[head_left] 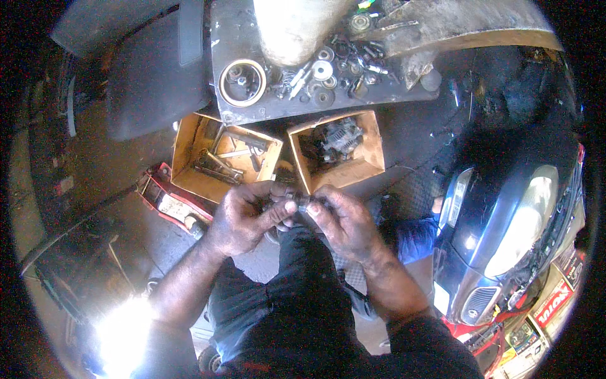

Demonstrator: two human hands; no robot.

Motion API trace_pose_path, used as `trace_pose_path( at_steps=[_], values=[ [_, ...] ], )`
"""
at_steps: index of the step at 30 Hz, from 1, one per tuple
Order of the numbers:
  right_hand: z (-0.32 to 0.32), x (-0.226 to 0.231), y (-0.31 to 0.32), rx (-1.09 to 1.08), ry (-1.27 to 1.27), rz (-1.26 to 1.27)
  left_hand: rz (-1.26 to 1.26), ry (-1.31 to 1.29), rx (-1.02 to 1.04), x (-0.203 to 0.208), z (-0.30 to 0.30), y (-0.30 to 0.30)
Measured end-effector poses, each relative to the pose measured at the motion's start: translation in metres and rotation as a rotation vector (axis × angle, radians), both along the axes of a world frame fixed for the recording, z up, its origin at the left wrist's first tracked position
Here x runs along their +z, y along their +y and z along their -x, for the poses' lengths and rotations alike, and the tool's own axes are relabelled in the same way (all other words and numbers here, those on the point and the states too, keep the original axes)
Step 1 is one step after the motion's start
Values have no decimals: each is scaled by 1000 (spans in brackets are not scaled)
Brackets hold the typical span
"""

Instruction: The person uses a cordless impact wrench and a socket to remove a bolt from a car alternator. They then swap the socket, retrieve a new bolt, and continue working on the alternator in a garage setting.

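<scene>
Hands (245,219), small part (302,206) between

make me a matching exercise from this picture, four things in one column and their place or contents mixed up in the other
Things:
1. left box
2. right box
3. round pale-rimmed piece
4. small part

Place or contents:
A. on the dark table, beside loose metal parts
B. has hand tools inside
C. between the fingers of the left hand and right hand
D. has a bulky grey component inside

Pairs: 1-B, 2-D, 3-A, 4-C
</scene>
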State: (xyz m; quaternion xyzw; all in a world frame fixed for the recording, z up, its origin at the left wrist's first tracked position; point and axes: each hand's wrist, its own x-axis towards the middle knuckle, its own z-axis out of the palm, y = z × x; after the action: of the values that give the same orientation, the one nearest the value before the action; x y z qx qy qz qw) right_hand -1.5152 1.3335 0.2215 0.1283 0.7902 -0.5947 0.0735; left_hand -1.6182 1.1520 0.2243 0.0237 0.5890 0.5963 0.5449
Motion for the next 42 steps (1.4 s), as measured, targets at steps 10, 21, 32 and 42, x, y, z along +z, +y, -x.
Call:
trace_pose_path(
  at_steps=[10, 21, 32, 42],
  values=[
    [1, 14, -9, -114, -372, 455, -110, 284, 64, -10, -13, -15],
    [-4, 6, -14, -162, -284, 497, -162, 188, 178, -9, -17, -13],
    [4, 114, -25, -102, -10, 509, -198, 304, 313, 105, -31, -33],
    [-4, 258, -51, 81, 502, 105, -278, 459, 460, 239, -62, -68]
  ],
)
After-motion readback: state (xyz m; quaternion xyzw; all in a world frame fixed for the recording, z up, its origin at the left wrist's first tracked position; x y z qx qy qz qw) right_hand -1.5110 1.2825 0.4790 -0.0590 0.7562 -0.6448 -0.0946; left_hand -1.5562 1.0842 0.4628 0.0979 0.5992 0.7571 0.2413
